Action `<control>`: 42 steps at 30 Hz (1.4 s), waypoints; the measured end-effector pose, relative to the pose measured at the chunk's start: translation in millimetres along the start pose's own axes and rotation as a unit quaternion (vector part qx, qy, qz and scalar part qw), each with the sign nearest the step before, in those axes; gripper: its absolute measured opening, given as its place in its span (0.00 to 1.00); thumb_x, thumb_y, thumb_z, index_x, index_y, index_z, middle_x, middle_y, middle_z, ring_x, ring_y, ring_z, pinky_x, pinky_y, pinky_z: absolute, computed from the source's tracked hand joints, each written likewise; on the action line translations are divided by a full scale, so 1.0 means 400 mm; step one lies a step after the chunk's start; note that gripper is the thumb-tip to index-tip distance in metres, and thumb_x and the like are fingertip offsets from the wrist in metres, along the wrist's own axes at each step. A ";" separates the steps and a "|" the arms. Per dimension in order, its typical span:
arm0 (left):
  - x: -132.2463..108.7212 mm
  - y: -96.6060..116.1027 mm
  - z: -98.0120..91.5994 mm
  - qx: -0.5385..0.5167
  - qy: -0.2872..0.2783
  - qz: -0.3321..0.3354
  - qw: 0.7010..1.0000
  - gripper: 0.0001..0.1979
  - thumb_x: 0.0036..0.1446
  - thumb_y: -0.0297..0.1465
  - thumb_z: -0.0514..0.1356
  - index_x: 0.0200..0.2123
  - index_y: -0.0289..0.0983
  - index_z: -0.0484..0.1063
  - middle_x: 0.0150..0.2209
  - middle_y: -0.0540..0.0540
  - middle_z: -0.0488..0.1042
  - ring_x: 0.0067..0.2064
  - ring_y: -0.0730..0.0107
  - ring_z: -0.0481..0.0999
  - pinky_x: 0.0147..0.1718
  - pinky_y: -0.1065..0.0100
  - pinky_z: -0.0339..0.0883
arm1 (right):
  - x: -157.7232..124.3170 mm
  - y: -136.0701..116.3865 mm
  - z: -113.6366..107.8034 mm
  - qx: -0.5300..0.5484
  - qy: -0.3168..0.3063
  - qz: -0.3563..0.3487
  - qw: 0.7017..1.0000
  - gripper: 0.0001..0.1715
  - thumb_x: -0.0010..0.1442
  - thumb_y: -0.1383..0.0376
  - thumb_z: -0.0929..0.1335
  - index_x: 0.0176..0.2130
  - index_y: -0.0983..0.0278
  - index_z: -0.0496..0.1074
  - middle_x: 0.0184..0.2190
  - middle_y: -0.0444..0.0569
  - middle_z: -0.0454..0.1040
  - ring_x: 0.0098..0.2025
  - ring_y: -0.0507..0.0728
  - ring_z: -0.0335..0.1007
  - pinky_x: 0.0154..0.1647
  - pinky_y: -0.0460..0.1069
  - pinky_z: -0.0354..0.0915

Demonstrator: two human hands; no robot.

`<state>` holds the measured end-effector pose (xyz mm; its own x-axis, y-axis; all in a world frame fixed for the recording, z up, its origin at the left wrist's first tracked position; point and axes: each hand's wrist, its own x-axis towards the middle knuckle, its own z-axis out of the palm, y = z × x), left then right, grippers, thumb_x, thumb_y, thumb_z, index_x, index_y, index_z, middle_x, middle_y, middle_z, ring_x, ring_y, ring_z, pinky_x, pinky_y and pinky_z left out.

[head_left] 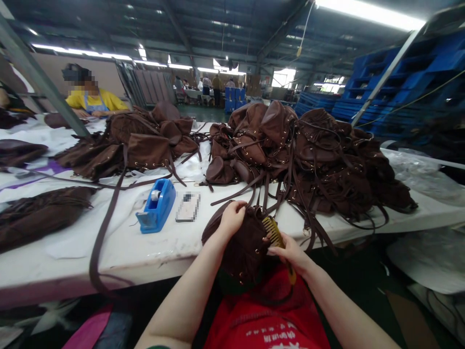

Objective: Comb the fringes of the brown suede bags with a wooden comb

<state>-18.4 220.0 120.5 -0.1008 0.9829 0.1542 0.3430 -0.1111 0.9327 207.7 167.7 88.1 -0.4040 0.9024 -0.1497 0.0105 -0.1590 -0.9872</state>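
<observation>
A dark brown fringed bag (243,242) with small gold eyelets rests at the table's front edge, partly over my lap. My left hand (233,216) lies on its upper side with the fingers curled over and gripping it. Its thumb side faces the far end of the table. In my right hand (288,252) is a yellowish wide-toothed comb (273,231), its teeth against the bag's right side. The comb's handle passes below my palm and points down toward the red apron (269,315).
Brown bags with straps are heaped on the white table (174,249), in a right pile (327,160) and a left pile (148,150). A blue tape dispenser (158,206) stands beside a phone (188,207). A person in yellow (96,101) sits across. Blue pallets (399,87) are stacked at right.
</observation>
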 end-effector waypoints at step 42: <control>-0.185 -0.061 0.178 0.340 -0.001 0.006 0.940 0.63 0.33 0.50 0.67 0.64 0.28 0.39 0.67 0.29 0.38 0.67 0.42 0.40 0.64 0.46 0.39 | 0.133 -0.061 -0.085 -0.749 0.145 -0.099 0.639 0.17 0.67 0.70 0.58 0.52 0.63 0.66 0.42 0.54 0.70 0.40 0.59 0.67 0.33 0.50 0.61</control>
<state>47.1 160.4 63.0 -0.0915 0.9825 0.1620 0.8618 -0.0034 0.5072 217.0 233.3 102.4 -0.3484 0.9164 0.1971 0.9370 0.3350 0.0986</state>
